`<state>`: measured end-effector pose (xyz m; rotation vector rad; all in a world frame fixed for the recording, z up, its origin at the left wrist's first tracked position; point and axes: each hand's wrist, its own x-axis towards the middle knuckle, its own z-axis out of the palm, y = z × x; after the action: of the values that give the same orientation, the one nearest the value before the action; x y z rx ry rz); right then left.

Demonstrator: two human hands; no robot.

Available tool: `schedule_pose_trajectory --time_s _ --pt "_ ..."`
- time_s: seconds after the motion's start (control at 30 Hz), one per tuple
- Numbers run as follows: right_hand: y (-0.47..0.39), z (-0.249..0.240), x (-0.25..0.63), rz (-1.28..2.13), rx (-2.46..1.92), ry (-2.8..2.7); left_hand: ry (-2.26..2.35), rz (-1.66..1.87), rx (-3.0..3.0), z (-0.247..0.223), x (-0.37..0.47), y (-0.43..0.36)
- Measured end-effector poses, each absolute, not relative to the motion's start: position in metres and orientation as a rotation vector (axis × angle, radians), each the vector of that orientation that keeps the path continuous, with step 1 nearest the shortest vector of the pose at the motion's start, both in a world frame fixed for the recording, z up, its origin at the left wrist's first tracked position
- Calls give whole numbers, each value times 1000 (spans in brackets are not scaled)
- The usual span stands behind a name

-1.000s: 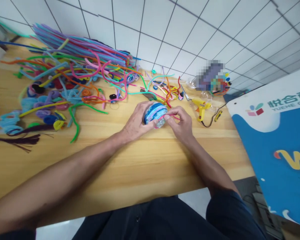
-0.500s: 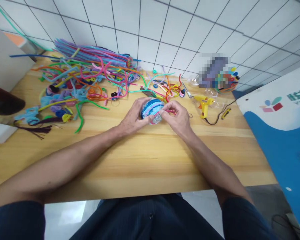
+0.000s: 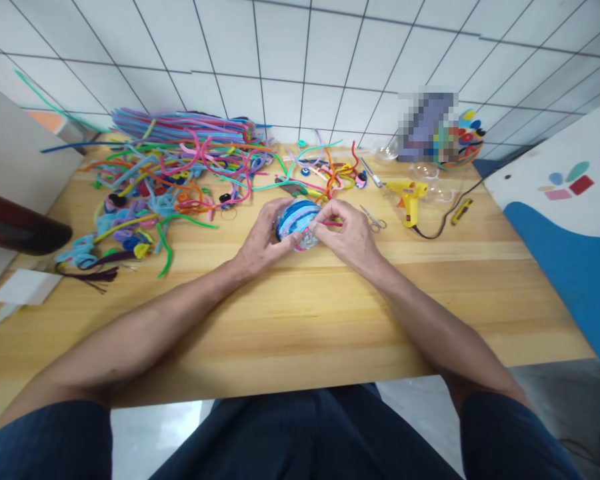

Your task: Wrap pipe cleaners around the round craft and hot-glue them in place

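**Striped ball held between both hands, above the front-centre of the table**

Through the head camera I find the striped ball between my two hands, near the middle of the wooden table. Bands of blue, light blue and lilac cover much of it; the part nearest me looks clear and glittery.

My left hand is clamped on the ball, fingers round its far left side and thumb along the near side. My right hand has thumb and forefinger together at the ball's right side, pinching a pink strand partly hidden by the fingers. Whether the ball touches the table I cannot tell.

Just beside the right hand I record scissors. Further right stand a yellow glue gun, its dark cord trailing, and a yellow cutter. Clear plastic balls lie behind the gun.

To the left I note a tangled heap of coloured stems, with a straight bundle of stems behind it, along the tiled wall. A white box sits near the table's left edge.
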<state>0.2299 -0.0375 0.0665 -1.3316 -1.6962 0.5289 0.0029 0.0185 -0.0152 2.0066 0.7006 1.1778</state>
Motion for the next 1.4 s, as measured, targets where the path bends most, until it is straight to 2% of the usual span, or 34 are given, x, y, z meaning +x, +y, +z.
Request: schedule_pose_trajectory --time_s 0.53,0.8,1.1,1.4 --pt "-41 68 226 509 -1326 -1711 718 1170 1904 -21 4 16" --pt "-38 73 230 683 -1279 -1682 751 1140 1888 -13 3 12" --pt "-43 72 226 567 -1277 -1702 788 1148 1888 -8 5 10" --pt "-38 69 235 723 -1310 -1640 820 1179 1883 -10 5 11"
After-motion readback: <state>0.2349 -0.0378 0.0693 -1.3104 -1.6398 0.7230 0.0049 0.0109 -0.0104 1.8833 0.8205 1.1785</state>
